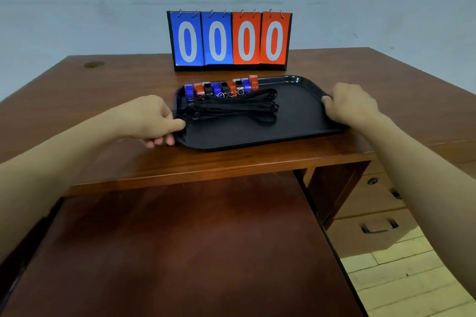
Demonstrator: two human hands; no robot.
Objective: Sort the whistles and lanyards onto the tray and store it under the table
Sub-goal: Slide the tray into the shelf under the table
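Black tray (296, 121) sitting on wooden table (116, 90) near front edge. Left hand (152, 118) gripping tray's left rim, fingers curling under. Right hand (347, 104) gripping right rim. Whistles (221, 87) lining tray's far edge; lanyards (237, 109) lying bundled just before them.

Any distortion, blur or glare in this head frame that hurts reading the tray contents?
Head view: wide-angle bowing bends the table edges; whistles slightly soft but colours readable; black lanyards merge with the black tray; no strong glare.
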